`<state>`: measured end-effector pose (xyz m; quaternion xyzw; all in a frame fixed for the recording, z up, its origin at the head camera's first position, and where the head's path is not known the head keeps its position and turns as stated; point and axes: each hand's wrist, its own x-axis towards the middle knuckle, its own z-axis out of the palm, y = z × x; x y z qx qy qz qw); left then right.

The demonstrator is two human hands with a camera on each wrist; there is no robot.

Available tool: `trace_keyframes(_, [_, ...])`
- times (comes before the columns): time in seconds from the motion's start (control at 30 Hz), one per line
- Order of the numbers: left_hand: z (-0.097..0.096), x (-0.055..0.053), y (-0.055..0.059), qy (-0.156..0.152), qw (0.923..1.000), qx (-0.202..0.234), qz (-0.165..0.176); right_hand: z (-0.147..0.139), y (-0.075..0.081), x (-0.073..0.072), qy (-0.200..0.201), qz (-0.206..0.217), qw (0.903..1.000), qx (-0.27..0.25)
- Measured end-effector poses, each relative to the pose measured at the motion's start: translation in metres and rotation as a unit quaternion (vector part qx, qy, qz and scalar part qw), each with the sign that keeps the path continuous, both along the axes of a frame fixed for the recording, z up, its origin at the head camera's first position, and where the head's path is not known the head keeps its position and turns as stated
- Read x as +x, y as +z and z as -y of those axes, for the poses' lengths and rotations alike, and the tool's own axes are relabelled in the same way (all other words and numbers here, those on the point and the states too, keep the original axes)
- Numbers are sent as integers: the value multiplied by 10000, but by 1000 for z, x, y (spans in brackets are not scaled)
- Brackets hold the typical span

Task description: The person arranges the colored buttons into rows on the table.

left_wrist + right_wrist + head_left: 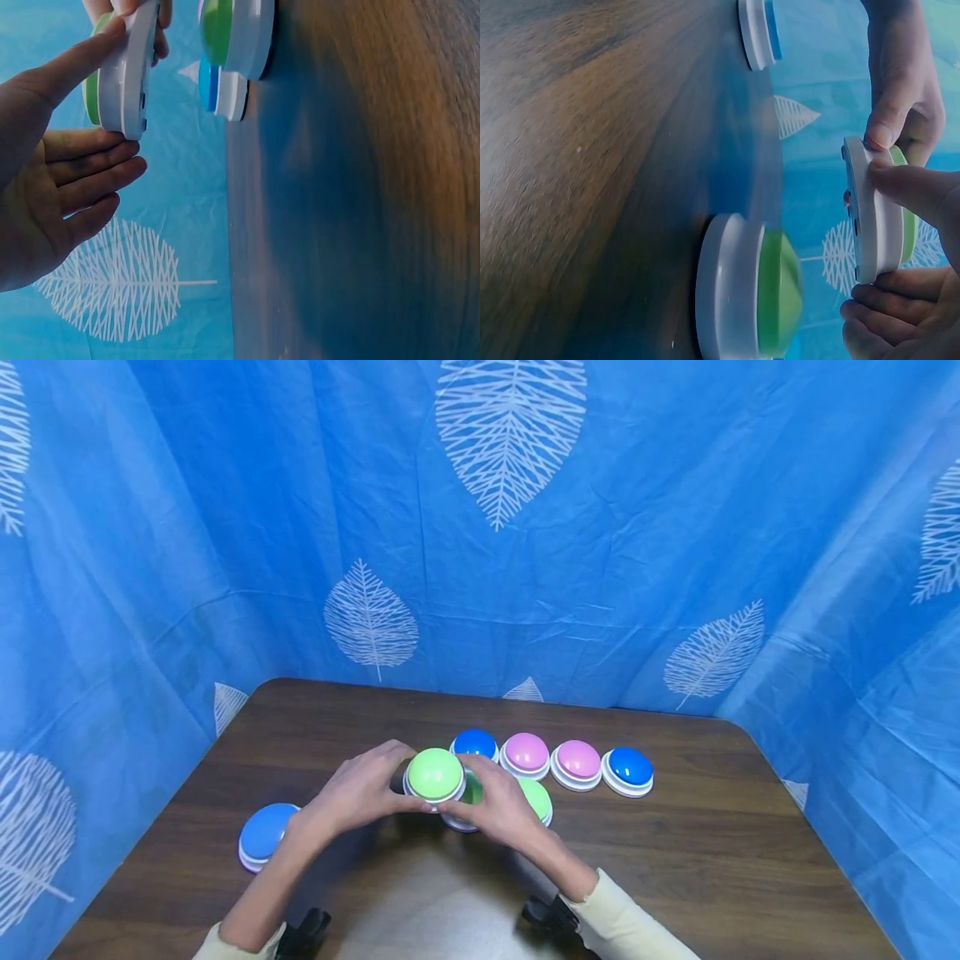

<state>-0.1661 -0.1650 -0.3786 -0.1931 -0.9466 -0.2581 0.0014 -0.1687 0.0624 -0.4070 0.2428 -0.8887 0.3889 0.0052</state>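
Both hands hold a green push button (436,774) with a white base, raised above the table. My left hand (362,787) pinches its left side between thumb and fingers; my right hand (497,800) grips the opposite side. In the left wrist view the push button (120,82) shows its white underside clear of the wood. Partly hidden by the right hand, a second green button (472,790) sits on the table, and a third green button (537,798) stands just right of it.
Behind the hands, a blue button (475,742), two pink buttons, one of them the left pink button (527,752), and another blue button (630,767) form a row. A separate blue button (267,832) lies by the left forearm. Blue leaf-patterned cloth (480,577) surrounds the wooden table (712,860).
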Motion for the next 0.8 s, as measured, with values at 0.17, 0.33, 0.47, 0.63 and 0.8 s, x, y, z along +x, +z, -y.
trace_keyframes(0.17, [-8, -2, 1, -15, 10000, 8, 81, -9, 1, 0, -145, 71, 9999, 43])
trace_keyframes(0.33, [-15, -5, 0, -25, 9999, 16, 151, -16, 2, 0, -245, 2, 9996, 118])
trace_keyframes(0.47, [-22, -8, 0, -102, 9999, -9, 134, -22, 2, 1, -302, -114, 9994, 149])
trace_keyframes(0.63, [-32, -11, -2, -265, 9996, -76, 46, -32, 2, 1, -474, -71, 9987, 183])
trace_keyframes(0.8, [-44, -14, -4, -460, 9988, -148, -71, -44, 2, 2, -602, -72, 9980, 168])
